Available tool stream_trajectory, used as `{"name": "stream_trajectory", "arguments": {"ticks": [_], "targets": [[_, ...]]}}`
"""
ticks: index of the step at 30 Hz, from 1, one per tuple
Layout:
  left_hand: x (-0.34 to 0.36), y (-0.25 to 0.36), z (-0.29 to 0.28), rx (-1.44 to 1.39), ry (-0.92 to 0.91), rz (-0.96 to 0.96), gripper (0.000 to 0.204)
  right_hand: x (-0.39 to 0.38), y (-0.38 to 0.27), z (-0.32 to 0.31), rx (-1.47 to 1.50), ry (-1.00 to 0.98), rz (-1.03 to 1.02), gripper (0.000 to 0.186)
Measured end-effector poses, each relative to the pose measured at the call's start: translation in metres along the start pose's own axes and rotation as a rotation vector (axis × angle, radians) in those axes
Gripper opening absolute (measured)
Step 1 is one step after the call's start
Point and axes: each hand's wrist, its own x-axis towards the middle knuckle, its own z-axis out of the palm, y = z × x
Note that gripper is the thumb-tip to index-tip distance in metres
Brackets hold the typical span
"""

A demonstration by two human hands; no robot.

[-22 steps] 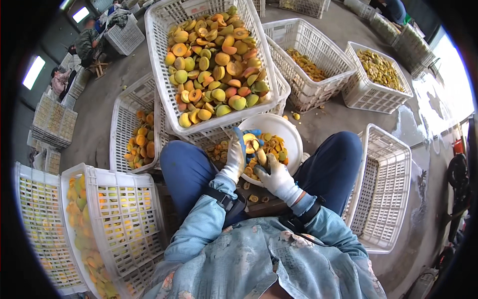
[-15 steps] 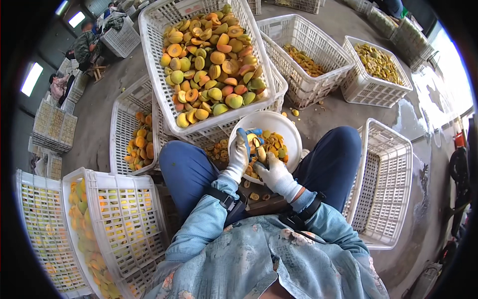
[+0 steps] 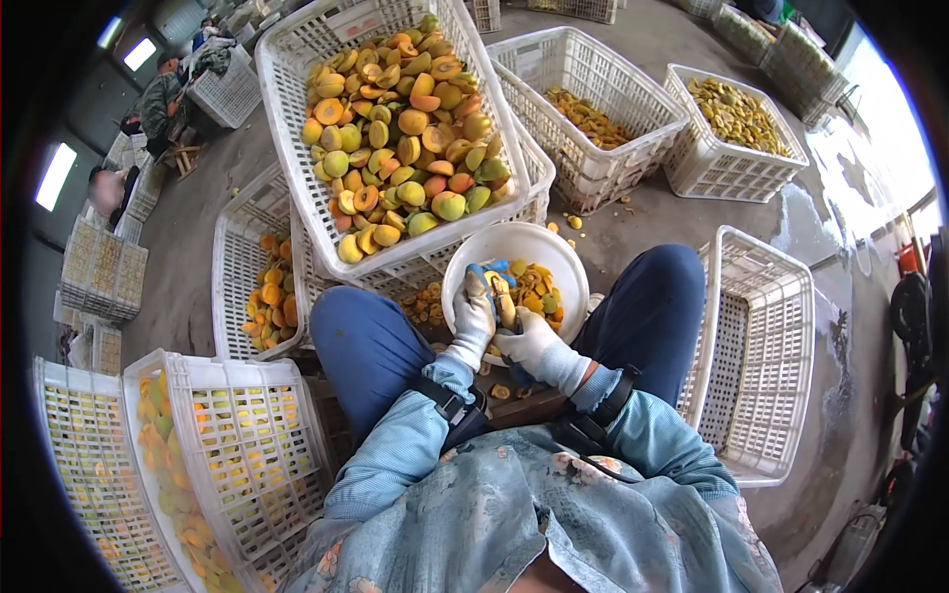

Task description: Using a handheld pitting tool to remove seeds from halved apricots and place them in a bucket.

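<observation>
In the head view, the person sits with both hands over a round white plastic basin (image 3: 516, 240) between the knees. The left hand (image 3: 474, 308), in a white glove with blue fingertips, is closed around a yellow-orange piece of fruit (image 3: 501, 291), which lies above the left half of the basin. The right hand (image 3: 542, 350), in a similar glove, has its fingers curled in and appears to grip a short tan stick-like piece (image 3: 508, 315) that meets the fruit; it is too small to tell whether this is a tool handle.

Cut yellow-orange fruit pieces (image 3: 541, 295) lie in the basin. Just beyond it, a large white slatted plastic crate (image 3: 285, 124) holds a heap of green, yellow and orange fruit halves (image 3: 395, 148).

To work this fruit well, the left hand would do best to hold it firmly without squashing it, fingertips clear of the tan piece's path. Short, controlled strokes seem wise, with both hands kept over the basin to catch scraps.
</observation>
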Motion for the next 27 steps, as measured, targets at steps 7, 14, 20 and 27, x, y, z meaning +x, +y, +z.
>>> {"name": "stream_trajectory", "arguments": {"ticks": [7,14,20,27], "targets": [[0.019,-0.032,-0.044,-0.154,-0.054,-0.221,0.039,-0.034,-0.024,0.006,-0.293,-0.072,-0.295,0.03],[0.016,0.007,-0.028,0.047,-0.078,-0.028,0.055,-0.042,-0.04,0.0,-0.185,-0.118,-0.119,0.03],[0.002,0.039,-0.003,0.185,-0.098,-0.128,0.058,-0.04,-0.028,-0.006,-0.255,-0.146,-0.228,0.035],[0.001,0.058,-0.008,0.208,-0.225,-0.15,0.06,-0.047,-0.029,-0.001,0.051,-0.294,-0.165,0.014]]}}
